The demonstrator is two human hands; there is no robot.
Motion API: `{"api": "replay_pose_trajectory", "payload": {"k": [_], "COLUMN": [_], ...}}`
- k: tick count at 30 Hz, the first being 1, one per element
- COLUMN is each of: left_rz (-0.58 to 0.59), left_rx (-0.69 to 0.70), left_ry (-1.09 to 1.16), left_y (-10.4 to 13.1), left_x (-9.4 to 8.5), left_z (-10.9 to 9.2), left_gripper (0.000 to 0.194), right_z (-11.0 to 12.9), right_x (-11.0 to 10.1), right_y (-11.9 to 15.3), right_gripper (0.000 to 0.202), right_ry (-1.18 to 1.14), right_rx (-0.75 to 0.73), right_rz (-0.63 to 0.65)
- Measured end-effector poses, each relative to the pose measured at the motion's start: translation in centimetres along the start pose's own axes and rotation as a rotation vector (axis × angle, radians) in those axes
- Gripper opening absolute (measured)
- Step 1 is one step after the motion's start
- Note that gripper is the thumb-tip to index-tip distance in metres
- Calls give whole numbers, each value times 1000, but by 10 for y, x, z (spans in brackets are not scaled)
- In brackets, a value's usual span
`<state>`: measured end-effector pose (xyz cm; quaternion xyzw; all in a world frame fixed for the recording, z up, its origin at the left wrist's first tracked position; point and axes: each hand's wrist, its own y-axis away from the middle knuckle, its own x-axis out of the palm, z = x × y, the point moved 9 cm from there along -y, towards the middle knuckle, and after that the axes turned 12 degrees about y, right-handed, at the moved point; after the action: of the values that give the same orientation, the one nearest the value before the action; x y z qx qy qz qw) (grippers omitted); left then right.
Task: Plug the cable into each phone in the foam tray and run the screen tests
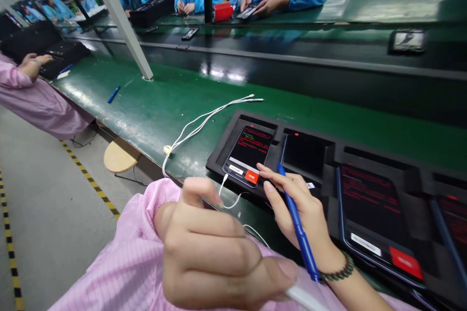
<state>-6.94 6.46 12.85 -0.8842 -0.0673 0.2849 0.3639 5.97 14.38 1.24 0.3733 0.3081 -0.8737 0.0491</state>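
My left hand (219, 248) is closed in the foreground, with a white cable (306, 300) pinched by the thumb at the bottom edge; most of that piece is hidden. A blue pen (297, 223) rests between the fingers of my right hand (302, 204). The right fingertips are at the lower right edge of a lit phone (250, 150), which lies in a black foam tray (219, 148). Red text and a red button show on its screen. A white plug (224, 180) meets the phone's lower edge. Beside it lies a dark-screened phone (305, 153).
Further right in the tray are another lit phone (375, 214) and a partly cut-off one (456, 223). Bundled white cables (197, 129) and a blue pen (114, 94) lie on the green bench (146, 107). A grey post (120, 19) rises from it. Co-workers sit across and at left.
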Motion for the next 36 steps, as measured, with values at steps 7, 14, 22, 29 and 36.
{"api": "replay_pose_trajectory", "payload": {"k": [7, 14, 22, 29, 36], "left_rz": [455, 521, 628, 636, 360], "left_rx": [330, -680, -626, -767, -627], "left_ry": [413, -68, -246, -115, -167], "left_y": [4, 46, 50, 59, 46], "left_x": [-2, 17, 46, 54, 11], "left_z": [2, 129, 131, 143, 124], "left_gripper": [24, 47, 36, 46, 51], "right_z": [3, 11, 9, 5, 3], "right_x": [0, 3, 19, 20, 15], "right_y": [-1, -17, -33, -31, -28], "right_gripper": [22, 23, 26, 30, 27], "right_ry": [-6, 273, 417, 420, 350], "right_rx": [-20, -101, -69, -32, -7], "right_rz": [-6, -47, -84, -59, -97]}}
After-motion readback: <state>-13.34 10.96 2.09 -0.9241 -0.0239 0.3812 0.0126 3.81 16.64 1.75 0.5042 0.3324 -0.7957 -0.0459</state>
